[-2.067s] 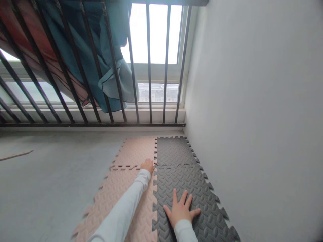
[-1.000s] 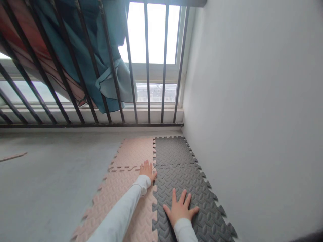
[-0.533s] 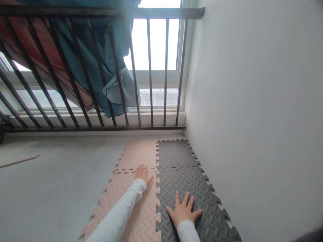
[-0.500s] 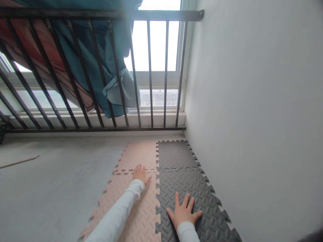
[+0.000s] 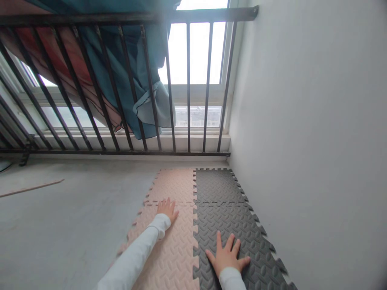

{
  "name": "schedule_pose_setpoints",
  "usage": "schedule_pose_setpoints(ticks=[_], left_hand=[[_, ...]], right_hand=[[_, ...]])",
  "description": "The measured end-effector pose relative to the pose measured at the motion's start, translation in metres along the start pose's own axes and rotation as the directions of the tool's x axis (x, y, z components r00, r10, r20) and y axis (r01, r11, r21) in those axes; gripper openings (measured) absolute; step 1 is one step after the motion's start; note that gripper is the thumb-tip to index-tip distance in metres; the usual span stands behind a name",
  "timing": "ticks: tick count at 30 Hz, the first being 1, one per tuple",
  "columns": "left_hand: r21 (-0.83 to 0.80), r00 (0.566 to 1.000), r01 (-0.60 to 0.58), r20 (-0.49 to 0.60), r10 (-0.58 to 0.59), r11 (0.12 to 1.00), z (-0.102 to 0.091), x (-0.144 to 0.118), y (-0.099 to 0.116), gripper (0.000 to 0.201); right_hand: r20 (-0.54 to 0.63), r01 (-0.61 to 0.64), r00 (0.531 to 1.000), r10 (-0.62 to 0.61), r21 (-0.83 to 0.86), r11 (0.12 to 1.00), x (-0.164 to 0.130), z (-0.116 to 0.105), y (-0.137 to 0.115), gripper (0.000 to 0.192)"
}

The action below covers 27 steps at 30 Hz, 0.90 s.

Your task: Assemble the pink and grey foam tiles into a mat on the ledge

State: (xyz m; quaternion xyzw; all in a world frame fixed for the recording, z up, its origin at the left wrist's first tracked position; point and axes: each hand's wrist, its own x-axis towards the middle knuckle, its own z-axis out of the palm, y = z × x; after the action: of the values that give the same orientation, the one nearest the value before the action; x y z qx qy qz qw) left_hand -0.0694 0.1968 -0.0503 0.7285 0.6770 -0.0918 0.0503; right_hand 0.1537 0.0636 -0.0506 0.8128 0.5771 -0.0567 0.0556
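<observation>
Pink foam puzzle mats (image 5: pixel 178 241) and black foam puzzle mats (image 5: pixel 232 217) lie side by side on the floor, two of each colour, with toothed edges meeting along the middle. My left hand (image 5: pixel 168 210) rests with fingers extended on the pink side, across the seam between the near and far pink mats. My right hand (image 5: pixel 226 255) lies flat with fingers spread on the near black mat. Neither hand grips anything. White sleeves cover both forearms, and the left one hides part of the near pink mat's outer edge.
A white wall (image 5: pixel 302 141) rises along the right of the black mats. Beyond the mats stands a black metal railing (image 5: pixel 169 153), with blue and pink cloth (image 5: pixel 121 80) hanging behind it before a window. A thin strip (image 5: pixel 33 187) lies on the grey floor (image 5: pixel 72 225).
The view has turned slightly left, so everything sits further right in it. Along the pink mats' seam my left hand has shifted a little to the left; my right hand stays spread on the black mat.
</observation>
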Motion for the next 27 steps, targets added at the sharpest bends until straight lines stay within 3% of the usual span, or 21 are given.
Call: schedule_pose_setpoints(ticks=[2,6,9,14,27], left_hand=[[0.012,1.0,0.02,-0.019,-0.02,1.0,0.003,-0.003,-0.006,0.059],[0.008,0.997,-0.071,0.005,0.071,0.997,0.001,-0.003,-0.019,0.058],[0.013,0.997,-0.076,0.015,0.076,0.997,-0.002,-0.001,-0.029,0.053],[0.07,0.99,0.127,-0.062,-0.123,0.989,0.006,-0.004,-0.046,0.059],[0.028,0.973,0.22,0.065,-0.221,0.975,0.003,-0.008,-0.056,0.054]], right_hand=[[0.014,-0.012,1.0,0.012,-0.021,1.0,0.001,0.002,-0.001,0.063],[0.021,-0.011,1.0,0.012,-0.047,0.999,0.002,0.004,-0.001,0.065],[0.034,-0.018,0.999,0.02,-0.051,0.999,0.002,0.005,0.0,0.064],[0.013,-0.018,1.0,0.018,-0.053,0.998,0.001,0.004,-0.001,0.062],[-0.035,0.013,0.999,-0.013,-0.015,1.0,-0.006,-0.009,-0.001,0.06]])
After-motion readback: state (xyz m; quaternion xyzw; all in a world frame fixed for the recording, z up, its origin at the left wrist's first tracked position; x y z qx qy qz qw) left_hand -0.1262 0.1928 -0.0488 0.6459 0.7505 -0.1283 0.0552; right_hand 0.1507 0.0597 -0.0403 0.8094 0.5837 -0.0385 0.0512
